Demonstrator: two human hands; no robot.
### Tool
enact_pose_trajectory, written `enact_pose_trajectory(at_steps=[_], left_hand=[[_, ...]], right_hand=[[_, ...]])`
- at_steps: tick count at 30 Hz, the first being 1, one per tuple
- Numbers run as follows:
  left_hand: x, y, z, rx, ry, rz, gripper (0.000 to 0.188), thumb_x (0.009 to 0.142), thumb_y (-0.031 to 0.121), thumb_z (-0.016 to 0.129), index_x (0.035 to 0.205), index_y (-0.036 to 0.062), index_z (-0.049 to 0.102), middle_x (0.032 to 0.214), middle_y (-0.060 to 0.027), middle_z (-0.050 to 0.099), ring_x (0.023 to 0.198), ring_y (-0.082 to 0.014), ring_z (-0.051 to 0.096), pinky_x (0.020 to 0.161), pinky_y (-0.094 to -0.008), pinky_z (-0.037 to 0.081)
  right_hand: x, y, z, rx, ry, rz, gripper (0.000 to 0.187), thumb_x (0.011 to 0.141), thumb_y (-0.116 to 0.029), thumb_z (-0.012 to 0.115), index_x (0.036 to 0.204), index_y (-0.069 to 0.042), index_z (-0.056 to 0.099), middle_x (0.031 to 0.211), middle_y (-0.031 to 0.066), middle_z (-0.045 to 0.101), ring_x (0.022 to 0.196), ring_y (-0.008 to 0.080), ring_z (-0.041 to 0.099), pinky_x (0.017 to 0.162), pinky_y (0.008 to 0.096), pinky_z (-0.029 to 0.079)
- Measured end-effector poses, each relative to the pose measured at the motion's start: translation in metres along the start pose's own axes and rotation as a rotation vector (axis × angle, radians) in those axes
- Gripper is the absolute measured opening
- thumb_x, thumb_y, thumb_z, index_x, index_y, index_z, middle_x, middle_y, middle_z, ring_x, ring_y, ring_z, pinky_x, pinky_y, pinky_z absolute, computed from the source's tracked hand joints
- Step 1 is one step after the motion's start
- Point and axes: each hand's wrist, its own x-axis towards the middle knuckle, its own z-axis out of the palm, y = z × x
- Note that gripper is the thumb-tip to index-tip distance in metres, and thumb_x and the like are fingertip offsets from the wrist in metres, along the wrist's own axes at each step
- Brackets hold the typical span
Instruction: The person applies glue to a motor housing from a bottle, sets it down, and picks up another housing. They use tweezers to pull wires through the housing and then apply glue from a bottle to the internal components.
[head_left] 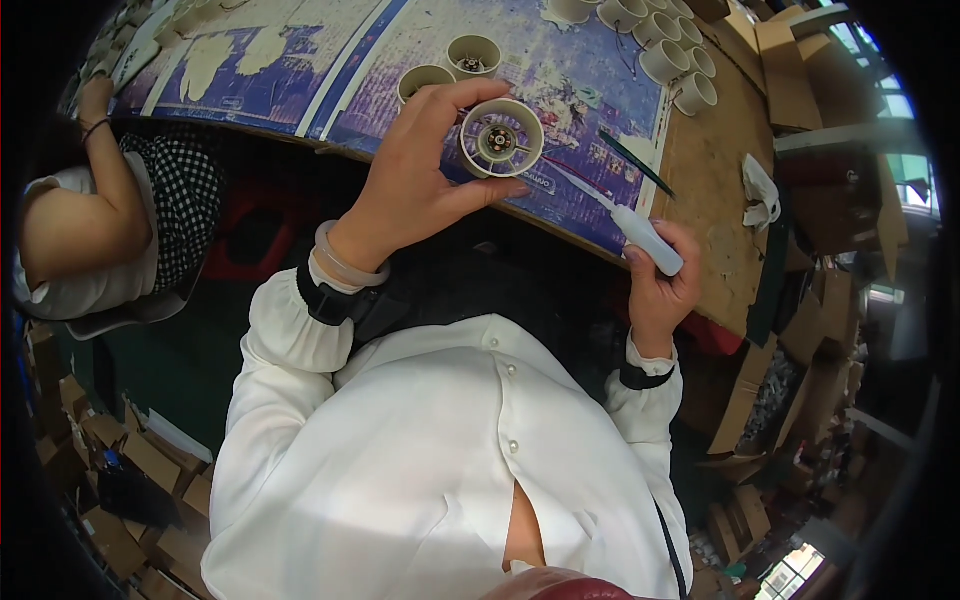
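My left hand [410,180] grips a cream-coloured round plastic housing [514,115] between thumb and fingers, its open end tipped up toward me. Thin spokes inside it carry a dark round hub with small metallic spots. In my right hand [663,290] is a pale translucent squeeze bottle [645,240], closed in the fingers. Its long thin nozzle points left at the housing; whether the tip touches it I cannot tell. Behind my left hand two similar housings, one farther back [474,48] and one partly hidden [424,76], stand on the table.
A dark green slender tool [638,163] lies on the stained blue-purple table cover [420,40]. Several more housings [663,62] crowd the far right. A crumpled white cloth [761,190] sits at the right edge, near cardboard boxes [790,80]. At left, another person's arm [110,180] reaches the table.
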Motion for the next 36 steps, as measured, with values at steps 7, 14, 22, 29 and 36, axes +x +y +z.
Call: enact_pose_trajectory(at_steps=[7, 14, 22, 29, 36], left_hand=[[-0.003, -0.003, 0.001, 0.008, -0.006, -0.016, 0.072, 0.068, 0.024, 0.088, 0.128, 0.0064, 0.052, 0.12, -0.0095, 0.059, 0.106, -0.0285, 0.057, 0.092, -0.0365, 0.045], [-0.005, -0.006, 0.001, 0.033, -0.009, 0.009, 0.071, 0.068, 0.026, 0.088, 0.126, 0.0062, 0.052, 0.119, -0.0096, 0.06, 0.106, -0.0293, 0.056, 0.091, -0.0373, 0.045], [-0.006, -0.008, 0.001, 0.09, -0.042, 0.072, 0.072, 0.067, 0.023, 0.089, 0.127, 0.0065, 0.052, 0.12, -0.0092, 0.058, 0.109, -0.0288, 0.056, 0.092, -0.0368, 0.045], [-0.006, -0.01, 0.002, 0.109, -0.05, 0.089, 0.072, 0.067, 0.023, 0.089, 0.127, 0.0063, 0.052, 0.121, -0.0088, 0.058, 0.11, -0.0286, 0.056, 0.093, -0.0362, 0.045], [-0.007, -0.011, 0.003, 0.115, -0.058, 0.08, 0.071, 0.067, 0.023, 0.089, 0.126, 0.0062, 0.053, 0.122, -0.0082, 0.058, 0.11, -0.0282, 0.056, 0.094, -0.0367, 0.045]], right_hand=[[0.01, -0.006, -0.004, -0.124, -0.034, -0.139, 0.041, 0.072, -0.006, 0.085, 0.106, -0.006, 0.062, 0.098, 0.0091, 0.063, 0.086, 0.0216, 0.061, 0.075, 0.0299, 0.049], [0.015, -0.012, -0.012, -0.214, -0.083, -0.2, 0.044, 0.069, -0.004, 0.086, 0.106, -0.007, 0.062, 0.095, 0.0097, 0.063, 0.083, 0.0232, 0.062, 0.071, 0.0303, 0.05], [0.02, -0.016, -0.017, -0.289, -0.137, -0.232, 0.046, 0.068, -0.003, 0.086, 0.107, -0.008, 0.062, 0.096, 0.0107, 0.063, 0.084, 0.0232, 0.062, 0.071, 0.0306, 0.05], [0.027, -0.019, -0.022, -0.358, -0.15, -0.309, 0.049, 0.063, -0.004, 0.089, 0.106, -0.01, 0.065, 0.092, 0.008, 0.062, 0.076, 0.0206, 0.062, 0.062, 0.0283, 0.049], [0.03, -0.02, -0.023, -0.36, -0.184, -0.331, 0.049, 0.063, -0.003, 0.089, 0.105, -0.009, 0.066, 0.091, 0.0078, 0.061, 0.076, 0.0202, 0.062, 0.06, 0.0277, 0.049]])
